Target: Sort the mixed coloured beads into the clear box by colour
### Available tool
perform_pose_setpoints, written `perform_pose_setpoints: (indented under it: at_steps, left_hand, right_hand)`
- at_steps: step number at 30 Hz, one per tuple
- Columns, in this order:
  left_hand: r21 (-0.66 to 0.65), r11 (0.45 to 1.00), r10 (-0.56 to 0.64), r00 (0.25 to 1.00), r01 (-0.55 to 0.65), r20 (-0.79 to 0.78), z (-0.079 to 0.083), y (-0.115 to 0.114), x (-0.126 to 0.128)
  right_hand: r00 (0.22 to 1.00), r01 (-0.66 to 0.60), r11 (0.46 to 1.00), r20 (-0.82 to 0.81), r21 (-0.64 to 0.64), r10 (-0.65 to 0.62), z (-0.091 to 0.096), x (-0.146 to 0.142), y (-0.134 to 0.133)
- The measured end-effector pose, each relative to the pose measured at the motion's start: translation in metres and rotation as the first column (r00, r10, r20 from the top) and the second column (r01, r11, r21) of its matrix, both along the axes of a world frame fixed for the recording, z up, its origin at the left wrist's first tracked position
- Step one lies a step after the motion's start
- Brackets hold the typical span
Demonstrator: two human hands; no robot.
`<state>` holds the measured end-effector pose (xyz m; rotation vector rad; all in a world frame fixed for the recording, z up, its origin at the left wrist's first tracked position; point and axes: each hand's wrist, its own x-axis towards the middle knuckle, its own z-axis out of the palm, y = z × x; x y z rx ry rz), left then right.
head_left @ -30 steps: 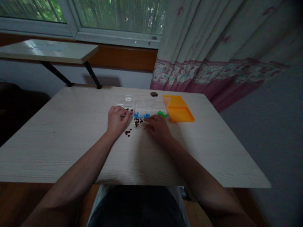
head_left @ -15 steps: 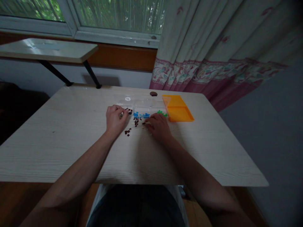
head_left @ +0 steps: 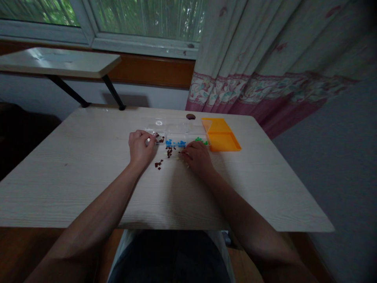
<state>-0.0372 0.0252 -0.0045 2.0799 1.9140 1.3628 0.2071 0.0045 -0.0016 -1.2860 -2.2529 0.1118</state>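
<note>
A clear compartment box [head_left: 176, 129] lies on the pale wooden table [head_left: 88, 169]. It holds dark red pieces [head_left: 160, 139], blue pieces [head_left: 175, 143] and green pieces [head_left: 201, 140] in separate cells. My left hand [head_left: 140, 147] has its fingers curled at the box's left end, right by the dark red cell; what it holds is too small to see. My right hand [head_left: 198, 156] lies on the table just in front of the box, fingertips pinched near loose dark red pieces [head_left: 169, 152]. More loose red pieces [head_left: 158, 164] lie between my hands.
An orange lid [head_left: 221, 136] lies open at the box's right end. A round cable hole [head_left: 191, 116] sits behind the box. A second small table [head_left: 59, 63] stands under the window at the back left. A flowered curtain [head_left: 265, 67] hangs at the right.
My left hand has slid a little left along the box's front edge. My right hand has drawn slightly left and back toward the loose red pieces.
</note>
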Motion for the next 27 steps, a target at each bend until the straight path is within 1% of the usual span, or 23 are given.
perform_pose_setpoints:
  at_steps: [6, 11, 14, 16, 18, 21, 22, 24, 27]
  left_hand:
    - [-0.006, 1.000, 0.024, 1.000, -0.024, 0.016, -0.001, 0.002, -0.003]
    - [-0.003, 1.000, 0.006, 0.999, -0.006, 0.036, 0.000, 0.001, 0.000]
    - [0.004, 0.998, -0.058, 0.998, 0.058, 0.033, 0.001, -0.001, 0.003]
    - [0.004, 0.986, -0.164, 0.986, 0.164, 0.006, 0.002, -0.003, 0.007]
    - [-0.017, 0.946, -0.324, 0.945, 0.323, -0.043, 0.004, -0.007, 0.012]
    - [-0.085, 0.838, -0.546, 0.828, 0.540, -0.126, 0.007, -0.014, 0.019]
    - [-0.109, 0.804, -0.595, 0.790, 0.585, -0.149, 0.008, -0.015, 0.021]
    - [-0.140, 0.757, -0.653, 0.736, 0.638, -0.179, 0.009, -0.018, 0.024]
    - [-0.150, 0.721, -0.692, 0.695, 0.676, -0.193, 0.009, -0.018, 0.025]
  right_hand:
    - [0.989, 0.023, 0.999, -0.148, -0.033, -0.028, -0.003, -0.001, 0.003]
    - [0.980, 0.015, 0.999, -0.197, -0.038, -0.022, -0.001, -0.001, 0.003]
    - [0.972, 0.012, 0.999, -0.233, -0.052, -0.024, 0.000, -0.001, 0.003]
    - [0.962, 0.007, 0.997, -0.271, -0.074, -0.027, 0.000, -0.002, 0.004]
    - [0.947, -0.008, 0.995, -0.321, -0.098, -0.024, 0.000, -0.003, 0.004]
    - [0.921, -0.051, 0.988, -0.390, -0.147, -0.011, 0.001, -0.005, 0.003]
    - [0.914, -0.070, 0.983, -0.405, -0.168, -0.004, 0.001, -0.005, 0.003]
    - [0.907, -0.113, 0.972, -0.420, -0.205, 0.017, 0.002, -0.006, 0.001]
    - [0.900, -0.167, 0.963, -0.432, -0.212, 0.061, 0.003, -0.007, 0.000]
